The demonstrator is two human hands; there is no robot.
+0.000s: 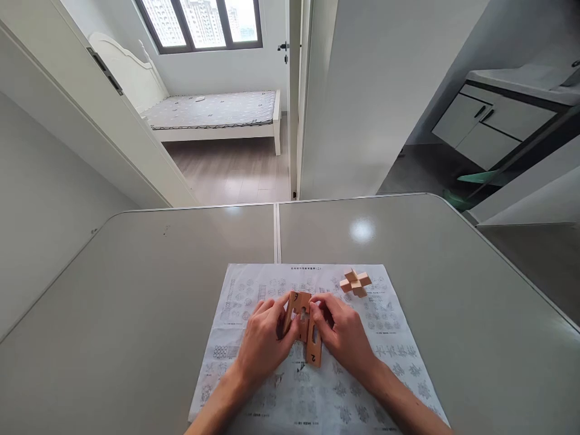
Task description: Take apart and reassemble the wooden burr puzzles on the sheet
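My left hand (265, 332) is closed, thumb and fingers pinching a brown notched wooden puzzle piece (294, 300) near the middle of the printed sheet. My right hand (342, 326) pinches the upper end of a slotted wooden puzzle piece (313, 353) marked 2. The slotted piece hangs at a slight tilt against the notched one, and its lower end points toward me. Fingers hide part of where the pieces meet. Beyond my right hand, a small assembled burr puzzle (356, 282) of pale wood rests on the sheet.
A large white sheet (242, 284) printed with puzzle diagrams lies under my hands on a grey table (136, 302). Past the table's far edge are a doorway, a bed (217, 109) and a window. A white cabinet (502, 121) stands at the right.
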